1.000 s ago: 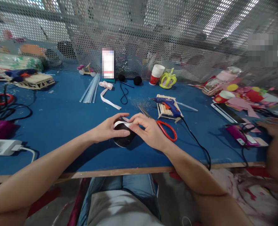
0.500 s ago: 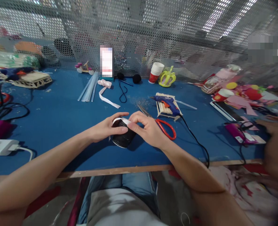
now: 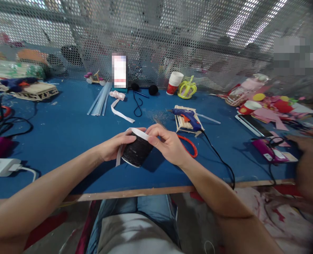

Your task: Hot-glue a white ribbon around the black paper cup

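A black glittery cup [image 3: 137, 152] is held above the blue table [image 3: 66, 134], tilted with its base toward me. My left hand [image 3: 114, 145] grips its left side. My right hand [image 3: 169, 144] holds the right side and presses a white ribbon [image 3: 138, 132] against the cup's rim with thumb and fingers. The ribbon's loose end hangs down the cup's left side. Red-handled scissors [image 3: 189, 144] lie just behind my right hand.
A blue glue gun [image 3: 188, 116] rests on a popsicle-stick raft, its black cord running to the table edge. Glue sticks [image 3: 99, 100], pink ribbon [image 3: 119, 104], paper cups [image 3: 174, 82] and a yellow crown [image 3: 187, 90] stand further back. Another person's hand [image 3: 310, 158] is at the right.
Both hands have lifted the cup slightly and tilted it more upright. The white ribbon now lies further around the rim, with its end hanging down on the left.
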Motion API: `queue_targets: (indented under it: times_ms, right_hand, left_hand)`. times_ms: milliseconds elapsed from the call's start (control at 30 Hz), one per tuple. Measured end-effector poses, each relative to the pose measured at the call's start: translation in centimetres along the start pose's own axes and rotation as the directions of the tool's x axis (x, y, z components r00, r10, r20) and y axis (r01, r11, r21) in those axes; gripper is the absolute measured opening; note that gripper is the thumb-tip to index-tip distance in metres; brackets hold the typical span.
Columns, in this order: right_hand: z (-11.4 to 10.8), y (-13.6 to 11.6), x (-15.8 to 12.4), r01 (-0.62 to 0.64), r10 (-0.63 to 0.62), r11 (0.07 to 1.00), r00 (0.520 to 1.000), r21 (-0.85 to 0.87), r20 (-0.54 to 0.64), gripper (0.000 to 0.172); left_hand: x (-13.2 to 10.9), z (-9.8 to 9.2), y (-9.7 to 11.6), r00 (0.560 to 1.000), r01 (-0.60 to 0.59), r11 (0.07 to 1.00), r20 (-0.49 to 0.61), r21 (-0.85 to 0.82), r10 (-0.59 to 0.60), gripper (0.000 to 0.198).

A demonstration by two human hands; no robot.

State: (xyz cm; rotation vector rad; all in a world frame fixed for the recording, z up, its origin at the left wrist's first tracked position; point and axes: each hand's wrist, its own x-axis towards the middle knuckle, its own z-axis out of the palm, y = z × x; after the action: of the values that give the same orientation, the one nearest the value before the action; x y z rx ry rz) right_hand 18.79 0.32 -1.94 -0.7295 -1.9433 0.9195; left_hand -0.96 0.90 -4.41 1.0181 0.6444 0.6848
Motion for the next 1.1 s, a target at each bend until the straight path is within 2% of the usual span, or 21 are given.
queue_targets:
  times_ms: [133,267,400,500,567,700,900,1100]
  right_hand:
    - [0.03,0.11,0.07,-0.036,0.037,0.999,0.999,0.032,-0.027,0.026]
    - [-0.42,0.21,0.21,-0.068,0.066,0.994,0.998,0.086,0.024,0.046]
    - [-0.19,0.27,0.06,-0.055,0.057,0.995,0.998,0.086,-0.012,0.026]
    - [0.05,0.31,-0.08,-0.04,0.044,0.997,0.996,0.065,-0.071,0.022]
    - [0.03,0.33,-0.08,-0.043,0.046,0.998,0.996,0.046,-0.076,0.025]
    - [-0.08,0.26,-0.02,-0.072,0.072,0.997,0.997,0.017,0.009,0.04]
    - [0.07,0.02,-0.13,-0.052,0.051,0.998,0.998,-0.033,-0.031,0.028]
    - [-0.09,0.01,-0.12,-0.041,0.051,0.989,0.997,-0.145,0.064,0.027]
  left_hand:
    - [0.18,0.1,-0.28,0.998,-0.01,1.0,0.067,-0.008,0.01,0.07]
    - [0.14,0.41,0.01,0.997,-0.004,0.997,0.081,-0.078,0.011,0.073]
    - [0.07,0.57,0.02,0.997,0.028,0.99,0.081,-0.138,-0.017,0.074]
    - [0.06,0.55,-0.15,0.992,0.064,0.99,0.115,-0.127,-0.05,0.073]
    - [0.06,0.54,-0.19,0.991,0.064,0.993,0.122,-0.104,-0.051,0.072]
    - [0.08,0.67,-0.03,0.998,0.025,0.998,0.05,-0.051,-0.023,0.072]
    - [0.09,0.72,0.2,1.0,-0.002,0.998,-0.003,0.064,0.002,0.069]
    - [-0.03,0.3,0.29,0.989,-0.115,0.932,-0.053,0.344,0.141,0.073]
